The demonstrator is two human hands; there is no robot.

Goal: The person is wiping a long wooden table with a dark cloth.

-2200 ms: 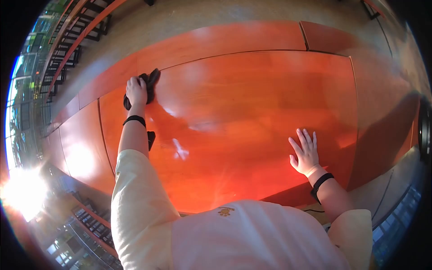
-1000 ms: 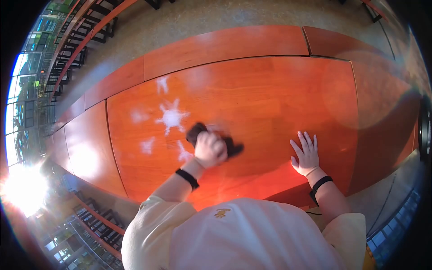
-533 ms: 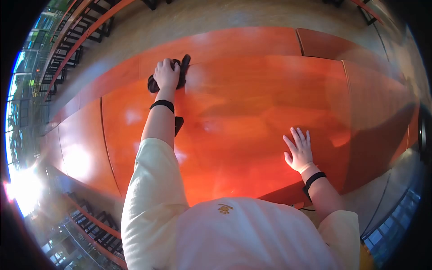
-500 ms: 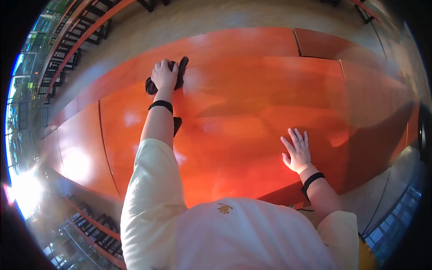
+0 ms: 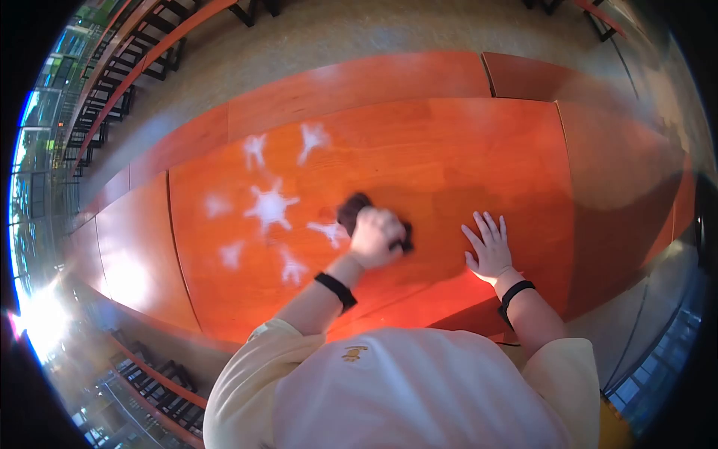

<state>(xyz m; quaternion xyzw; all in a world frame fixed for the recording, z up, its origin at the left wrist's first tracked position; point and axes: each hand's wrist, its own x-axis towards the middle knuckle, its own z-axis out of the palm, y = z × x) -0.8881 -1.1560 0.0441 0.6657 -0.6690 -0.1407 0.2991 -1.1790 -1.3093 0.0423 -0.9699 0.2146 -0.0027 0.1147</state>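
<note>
My left hand is closed around a crumpled dark brown cloth on the orange wooden table, near the middle of its top. Parts of the cloth stick out beyond my knuckles on both sides, and the rest is hidden under the hand. Farther right, my right hand lies palm down on the table with its fingers spread. It holds nothing. Both wrists wear black bands.
White star-shaped light reflections shine on the table's left half. An orange bench runs along the far side. More tabletops adjoin at left and right. Benches with black legs stand at upper left.
My left hand has swept the cloth from the far left of the table back toward me and to the right. My right hand has stayed nearly in place.
</note>
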